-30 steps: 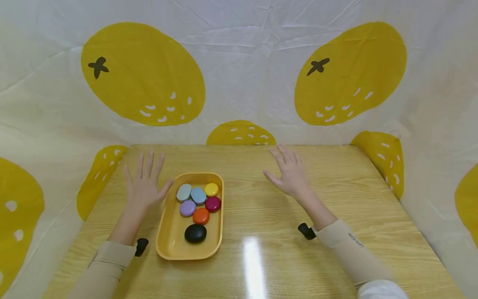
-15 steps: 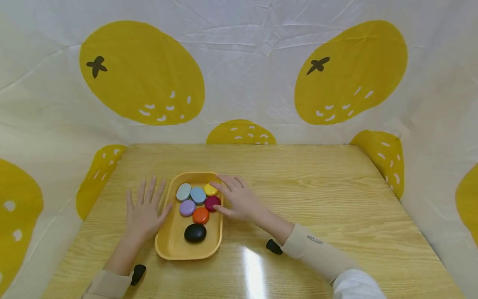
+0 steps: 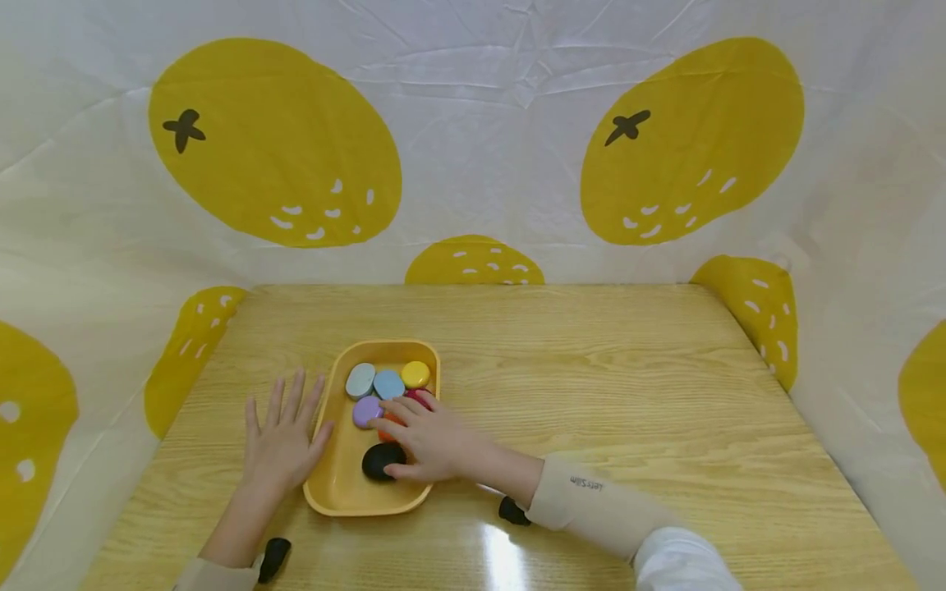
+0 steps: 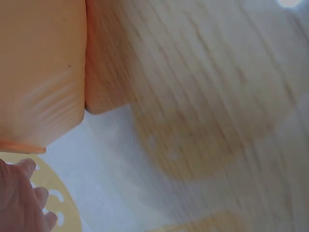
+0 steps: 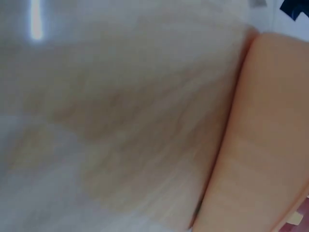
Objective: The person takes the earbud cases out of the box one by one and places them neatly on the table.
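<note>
A yellow-orange plastic tray (image 3: 369, 513) holds several smooth, rounded, stone-like pieces. My right hand (image 3: 436, 443) reaches over its right rim, fingers spread above the orange piece (image 3: 386, 431), thumb right at the edge of the black piece (image 3: 378, 462). Beneath these fingers the dark red piece (image 3: 418, 397) is partly covered. My left hand (image 3: 279, 447) lies flat with spread fingers along the tray's left side, thumb at the rim. In the left wrist view its fingertips (image 4: 41, 198) show below the tray wall (image 4: 38, 72). The right wrist view shows the opposite tray wall (image 5: 256, 125).
Farther back in the tray sit a yellow piece (image 3: 415, 374), a blue one (image 3: 388, 384), a pale grey-blue one (image 3: 360, 381) and a lilac one (image 3: 366, 412). The wooden table (image 3: 628, 369) ends at a white curtain (image 3: 488, 164) with yellow prints.
My right hand has come left from over the table, across the tray's right rim, then nearer to me over the black piece. My left hand has moved slightly nearer to me beside the tray.
</note>
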Demonstrator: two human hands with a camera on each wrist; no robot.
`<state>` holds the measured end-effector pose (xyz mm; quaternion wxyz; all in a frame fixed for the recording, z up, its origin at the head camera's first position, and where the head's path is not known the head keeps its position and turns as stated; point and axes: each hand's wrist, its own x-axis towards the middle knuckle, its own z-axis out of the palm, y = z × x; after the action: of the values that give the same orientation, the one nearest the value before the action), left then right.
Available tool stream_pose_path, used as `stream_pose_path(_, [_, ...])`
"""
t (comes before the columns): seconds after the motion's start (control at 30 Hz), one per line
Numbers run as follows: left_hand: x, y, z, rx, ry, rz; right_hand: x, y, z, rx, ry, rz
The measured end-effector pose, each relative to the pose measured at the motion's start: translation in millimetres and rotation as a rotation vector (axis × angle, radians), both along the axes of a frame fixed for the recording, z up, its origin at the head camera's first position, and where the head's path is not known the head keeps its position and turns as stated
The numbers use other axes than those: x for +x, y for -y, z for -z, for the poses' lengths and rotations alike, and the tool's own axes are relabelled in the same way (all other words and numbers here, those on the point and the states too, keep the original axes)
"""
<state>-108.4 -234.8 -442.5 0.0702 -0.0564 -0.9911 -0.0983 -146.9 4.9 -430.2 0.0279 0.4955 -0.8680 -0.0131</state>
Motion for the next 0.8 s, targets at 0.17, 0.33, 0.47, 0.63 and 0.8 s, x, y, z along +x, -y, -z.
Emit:
stream_pose_path(0.17, [-0.6,-0.1,-0.2,0.011,0.052,0.004,7.9,11.5,4.5,0.094,-0.003,-0.037])
stream_pose_path(0.33, [-2.6,-1.4,-0.1,0.009,0.099,0.006,12.3,21.3,5.8,0.155,-0.008,-0.057])
stream_pose_path(0.47, [-3.3,-3.9,-0.3,0.012,0.112,0.006,14.3,27.5,7.1,0.193,-0.018,-0.042])
stream_pose_path(0.63, [-2.0,-6.6,-0.2,-0.004,0.09,-0.006,15.4,32.3,10.0,0.214,-0.029,-0.025])
stream_pose_path(0.8, [-0.8,-7.5,0.8,0.007,0.061,-0.008,16.9,34.3,12.6,0.212,-0.056,-0.024])
